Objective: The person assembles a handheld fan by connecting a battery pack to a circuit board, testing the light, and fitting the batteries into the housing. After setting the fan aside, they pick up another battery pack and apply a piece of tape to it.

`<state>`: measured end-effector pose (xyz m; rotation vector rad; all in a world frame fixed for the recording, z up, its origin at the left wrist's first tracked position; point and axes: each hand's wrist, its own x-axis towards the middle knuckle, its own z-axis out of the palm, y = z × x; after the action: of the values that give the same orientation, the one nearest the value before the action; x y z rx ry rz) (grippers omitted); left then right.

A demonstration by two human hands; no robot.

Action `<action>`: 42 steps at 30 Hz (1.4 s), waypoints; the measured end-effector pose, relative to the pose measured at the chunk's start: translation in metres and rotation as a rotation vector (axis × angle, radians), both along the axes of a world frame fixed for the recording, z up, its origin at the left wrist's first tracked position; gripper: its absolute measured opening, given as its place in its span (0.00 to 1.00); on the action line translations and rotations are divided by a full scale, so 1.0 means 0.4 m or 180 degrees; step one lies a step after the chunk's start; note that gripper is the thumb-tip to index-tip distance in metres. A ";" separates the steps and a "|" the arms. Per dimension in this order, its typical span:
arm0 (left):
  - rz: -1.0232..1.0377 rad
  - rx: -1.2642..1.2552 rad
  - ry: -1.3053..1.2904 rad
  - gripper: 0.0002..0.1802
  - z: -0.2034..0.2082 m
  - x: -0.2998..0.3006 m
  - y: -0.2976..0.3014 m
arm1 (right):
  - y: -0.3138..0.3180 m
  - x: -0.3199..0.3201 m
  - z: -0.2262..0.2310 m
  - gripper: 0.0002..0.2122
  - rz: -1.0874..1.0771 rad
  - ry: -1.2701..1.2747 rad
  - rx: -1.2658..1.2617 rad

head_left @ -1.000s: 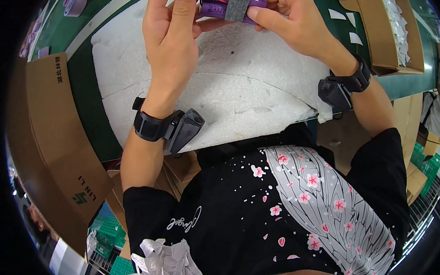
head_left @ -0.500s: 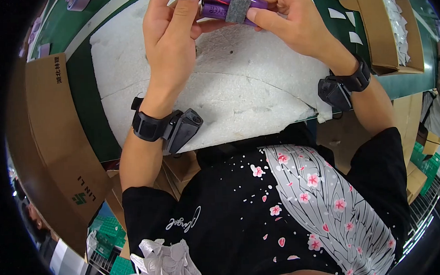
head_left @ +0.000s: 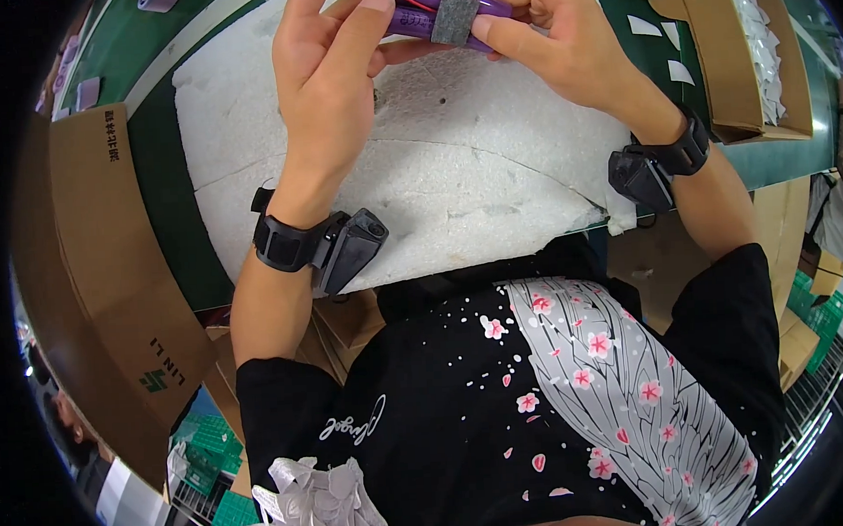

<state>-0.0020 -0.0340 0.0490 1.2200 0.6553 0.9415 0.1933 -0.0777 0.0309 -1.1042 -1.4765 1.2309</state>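
Note:
A purple cylindrical battery pack [head_left: 411,17] with a grey pad [head_left: 453,19] stuck across it and thin red wires at its left end is held at the top of the view. My left hand [head_left: 329,79] grips its left end, thumb on top. My right hand [head_left: 553,41] grips its right side, fingertips pressing beside the grey pad. Both hands hover over a cracked white foam slab [head_left: 437,178]. Black camera units are strapped to both wrists.
The foam slab lies on a green table [head_left: 169,189]. A large brown cardboard box [head_left: 112,276] stands at the left. An open cardboard box [head_left: 742,61] with white slips sits at the right, loose white slips beside it. Green crates are below the table.
Both hands and the purple pack have stayed in nearly the same place; the fingers shifted only slightly on the pack.

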 end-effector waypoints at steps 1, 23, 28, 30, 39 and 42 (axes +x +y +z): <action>0.0023 -0.0026 -0.0018 0.11 -0.001 0.000 0.000 | 0.000 0.000 0.000 0.18 -0.0003 0.0010 -0.0003; -0.0366 0.0526 -0.0188 0.08 -0.052 -0.033 0.045 | -0.001 0.010 0.006 0.19 0.0135 0.0061 -0.0015; -0.0472 0.0275 -0.0274 0.05 -0.052 -0.046 0.048 | -0.001 0.008 0.009 0.19 0.0194 0.0207 -0.0051; -0.0527 0.0075 -0.0378 0.05 -0.054 -0.048 0.051 | -0.001 0.009 0.006 0.19 0.0204 0.0212 0.0026; -0.1005 -0.0368 -0.1076 0.07 -0.048 -0.048 0.058 | 0.005 0.009 -0.006 0.19 0.0126 0.0253 0.0194; -0.1089 -0.0556 -0.1066 0.07 -0.033 -0.044 0.058 | 0.052 0.021 -0.050 0.19 0.0587 0.0211 0.2328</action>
<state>-0.0198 -0.0108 0.0357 0.9518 0.2453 0.7586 0.2016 -0.0570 0.0108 -0.4387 -1.7931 0.7190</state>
